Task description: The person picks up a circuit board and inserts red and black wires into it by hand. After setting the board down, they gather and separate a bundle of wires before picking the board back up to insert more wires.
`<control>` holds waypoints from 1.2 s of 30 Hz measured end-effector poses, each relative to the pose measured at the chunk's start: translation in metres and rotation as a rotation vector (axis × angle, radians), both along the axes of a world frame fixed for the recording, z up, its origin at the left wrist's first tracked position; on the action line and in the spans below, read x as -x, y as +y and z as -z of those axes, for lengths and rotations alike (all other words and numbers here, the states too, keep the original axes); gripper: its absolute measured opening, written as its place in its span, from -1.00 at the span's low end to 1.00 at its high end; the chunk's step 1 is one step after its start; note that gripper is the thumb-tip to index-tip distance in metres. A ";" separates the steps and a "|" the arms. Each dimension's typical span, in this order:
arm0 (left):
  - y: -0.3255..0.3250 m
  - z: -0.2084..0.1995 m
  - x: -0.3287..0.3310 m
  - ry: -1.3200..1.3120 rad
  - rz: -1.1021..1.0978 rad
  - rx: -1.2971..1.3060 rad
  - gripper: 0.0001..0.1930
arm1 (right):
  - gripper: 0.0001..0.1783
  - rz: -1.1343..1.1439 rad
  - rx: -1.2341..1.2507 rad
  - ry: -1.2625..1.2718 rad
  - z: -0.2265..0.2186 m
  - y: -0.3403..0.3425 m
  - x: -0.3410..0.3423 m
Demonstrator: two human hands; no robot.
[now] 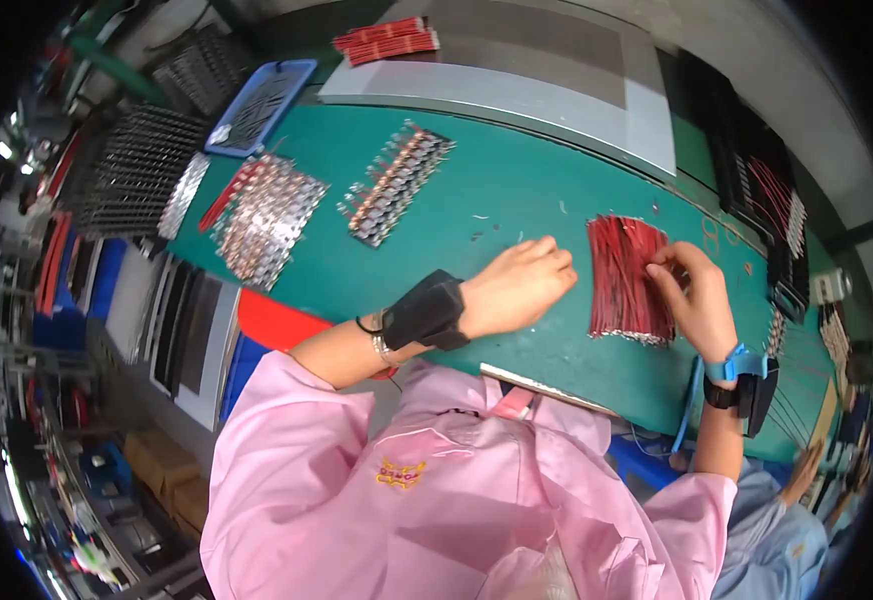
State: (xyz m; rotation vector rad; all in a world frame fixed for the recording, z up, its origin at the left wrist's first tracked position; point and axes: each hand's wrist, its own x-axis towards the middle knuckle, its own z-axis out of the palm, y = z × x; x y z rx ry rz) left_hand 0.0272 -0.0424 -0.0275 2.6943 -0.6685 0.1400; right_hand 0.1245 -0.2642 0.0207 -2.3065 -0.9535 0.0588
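Note:
A bundle of short red wires (617, 280) with pale ends lies on the green table mat, spread in a flat row. At its right side my right hand (699, 300) pinches a red wire between thumb and forefinger; a blue wrist strap circles that wrist. My left hand (519, 288) is just left of the bundle, above the mat, with its fingers curled closed. Whatever those fingers hold, if anything, is hidden. Farther left lies a row of small metal parts (397, 185) in a dark strip, and beyond it a larger block of silvery parts (269, 222) with red wires along its edge.
A blue tray (307, 75) with dark pieces stands at the back left. Red wire bundles (387, 40) lie on a grey board (577, 120) at the back. Rubber bands (711, 236) lie at the right. Another person in blue (772, 540) sits at the lower right.

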 end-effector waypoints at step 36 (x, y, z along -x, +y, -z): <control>0.117 0.022 0.090 -0.034 -0.920 1.257 -0.64 | -0.85 -0.465 -0.026 -0.090 -0.013 0.041 0.049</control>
